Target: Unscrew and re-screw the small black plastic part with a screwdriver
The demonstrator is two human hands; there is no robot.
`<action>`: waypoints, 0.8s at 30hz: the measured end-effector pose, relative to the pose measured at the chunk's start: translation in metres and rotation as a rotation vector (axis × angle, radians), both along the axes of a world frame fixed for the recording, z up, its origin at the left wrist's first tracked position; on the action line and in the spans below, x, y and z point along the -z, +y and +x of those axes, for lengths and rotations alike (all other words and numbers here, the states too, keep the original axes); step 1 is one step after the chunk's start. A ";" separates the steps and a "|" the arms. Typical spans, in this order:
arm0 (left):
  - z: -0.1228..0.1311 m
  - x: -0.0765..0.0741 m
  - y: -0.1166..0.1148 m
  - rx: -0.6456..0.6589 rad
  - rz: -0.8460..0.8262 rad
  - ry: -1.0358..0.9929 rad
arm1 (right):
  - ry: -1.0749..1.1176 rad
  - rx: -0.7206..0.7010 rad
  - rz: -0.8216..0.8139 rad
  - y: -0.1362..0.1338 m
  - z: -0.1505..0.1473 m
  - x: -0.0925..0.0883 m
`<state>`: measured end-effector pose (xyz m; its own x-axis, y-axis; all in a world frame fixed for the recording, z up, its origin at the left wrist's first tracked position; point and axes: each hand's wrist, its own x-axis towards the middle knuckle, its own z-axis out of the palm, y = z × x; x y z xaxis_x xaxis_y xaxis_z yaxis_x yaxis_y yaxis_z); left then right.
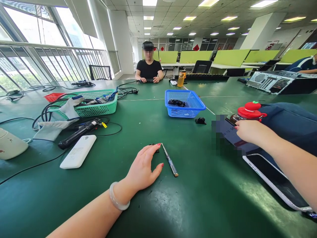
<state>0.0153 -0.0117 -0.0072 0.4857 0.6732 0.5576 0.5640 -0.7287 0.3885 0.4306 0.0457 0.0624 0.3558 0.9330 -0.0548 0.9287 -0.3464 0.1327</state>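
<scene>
Screwdriver (169,160) lies on the green counter (198,205), handle at the near end; it looks light and stiff, probably slick along the thin shaft, so the handle seems the surest hold. Left of it, the left hand (141,168) rests open, fingertips over 1 small black part (157,151), mostly hidden and perhaps fragile. Well right of the screwdriver, the right hand (251,131) curls at a blurred dark screen (234,134); whether it grips or only touches, I cannot tell. Beyond the screwdriver sits 1 blue basket (183,113).

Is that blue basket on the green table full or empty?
Neither: the blue basket holds a small black bundle toward its left side, with bare blue mesh showing beside it.
</scene>
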 end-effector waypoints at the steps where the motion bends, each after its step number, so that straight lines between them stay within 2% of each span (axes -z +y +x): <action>1: 0.000 0.000 0.001 -0.001 -0.003 -0.001 | 0.000 0.028 -0.043 0.002 0.000 0.002; 4: -0.001 0.001 0.002 -0.003 -0.015 0.001 | -0.019 0.071 -0.109 0.005 -0.004 0.003; 9: -0.002 0.002 0.002 -0.004 -0.035 0.004 | -0.053 0.091 -0.125 0.001 -0.018 0.001; 15: -0.004 0.001 0.002 -0.005 -0.033 0.006 | -0.065 0.116 -0.096 -0.006 -0.035 0.003; 20: -0.004 0.001 0.002 0.006 -0.035 0.019 | -0.072 0.140 -0.075 -0.005 -0.036 0.009; 24: -0.004 0.001 0.002 0.008 -0.038 0.013 | -0.094 0.151 0.016 -0.008 -0.036 0.011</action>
<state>0.0115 -0.0099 -0.0080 0.4986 0.6898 0.5249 0.5633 -0.7181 0.4087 0.3945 0.0374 0.0514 0.4947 0.8690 0.0002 0.8497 -0.4838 0.2098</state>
